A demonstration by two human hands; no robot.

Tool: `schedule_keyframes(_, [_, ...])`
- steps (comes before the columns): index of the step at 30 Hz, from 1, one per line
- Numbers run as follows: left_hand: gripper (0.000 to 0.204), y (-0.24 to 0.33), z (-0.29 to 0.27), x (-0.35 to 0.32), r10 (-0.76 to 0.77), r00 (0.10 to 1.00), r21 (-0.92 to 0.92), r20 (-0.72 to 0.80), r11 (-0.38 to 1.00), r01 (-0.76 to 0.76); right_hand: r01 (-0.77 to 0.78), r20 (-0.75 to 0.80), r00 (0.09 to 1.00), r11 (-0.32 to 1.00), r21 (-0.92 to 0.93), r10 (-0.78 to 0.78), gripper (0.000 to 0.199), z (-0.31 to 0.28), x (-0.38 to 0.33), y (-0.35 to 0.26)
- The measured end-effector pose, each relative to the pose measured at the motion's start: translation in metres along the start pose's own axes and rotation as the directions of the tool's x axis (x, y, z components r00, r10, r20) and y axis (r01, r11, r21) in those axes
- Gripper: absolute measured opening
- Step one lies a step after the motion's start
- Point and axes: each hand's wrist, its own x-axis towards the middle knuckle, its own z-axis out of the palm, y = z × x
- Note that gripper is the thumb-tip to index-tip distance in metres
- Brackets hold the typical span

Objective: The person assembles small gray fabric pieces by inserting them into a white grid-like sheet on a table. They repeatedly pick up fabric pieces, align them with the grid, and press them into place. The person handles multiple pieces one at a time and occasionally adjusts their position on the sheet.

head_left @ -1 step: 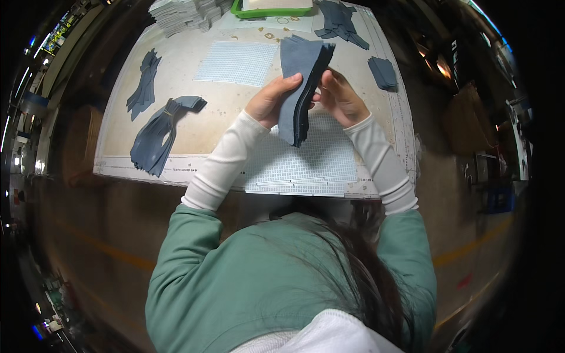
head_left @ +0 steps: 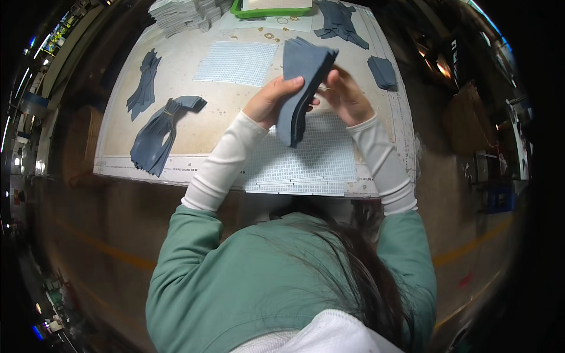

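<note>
A thick stack of dark blue-grey fabric pieces (head_left: 303, 82) is held on edge above the table. My left hand (head_left: 273, 103) grips its left face. My right hand (head_left: 347, 97) holds its right side, fingers pinched at the stack's edge; something thin may be between them, too small to tell. Under the hands several white mesh sheets (head_left: 306, 165) lie on the work table (head_left: 223, 123).
At the left lie a banded bundle of the same fabric (head_left: 162, 132) and a loose pile (head_left: 144, 85). Another mesh sheet (head_left: 235, 62) lies further back. A pale stack (head_left: 182, 15), a green tray (head_left: 271, 10), more fabric piles (head_left: 341, 20) (head_left: 382, 70) and small rings (head_left: 276, 35) sit behind.
</note>
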Motion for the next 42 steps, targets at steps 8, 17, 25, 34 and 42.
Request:
schedule_keyframes(8, [0.038, -0.020, 0.008, -0.005, 0.148, 0.975, 0.349, -0.166, 0.934, -0.082, 0.491, 0.457, 0.865, 0.545, -0.679, -0.208, 0.043, 0.021, -0.020, -0.033])
schedule_keyframes(17, [0.041, 0.010, 0.009, -0.030, 0.296, 0.953, 0.416, -0.072, 0.877, -0.241, 0.135, 0.113, 0.985, 0.991, -0.025, -0.131, 0.080, 0.023, -0.025, -0.023])
schedule_keyframes(25, [0.041, 0.020, 0.020, -0.057, 0.343, 0.930, 0.991, 0.133, -0.024, -0.132, 0.168, 0.244, 0.969, 0.813, -0.557, -0.033, 0.055, 0.035, -0.024, -0.014])
schedule_keyframes(34, [0.044, 0.053, -0.027, -0.130, 0.484, 0.847, 0.949, -0.221, -0.094, 0.301, 0.129, 0.145, 0.988, 0.788, -0.602, -0.050, 0.034, 0.028, -0.012, -0.003])
schedule_keyframes(42, [0.034, 0.066, -0.111, -0.193, 0.663, 0.643, 0.758, -0.384, -0.172, 0.630, 0.080, -0.130, 0.963, 0.712, -0.697, -0.235, 0.022, -0.086, 0.009, -0.019])
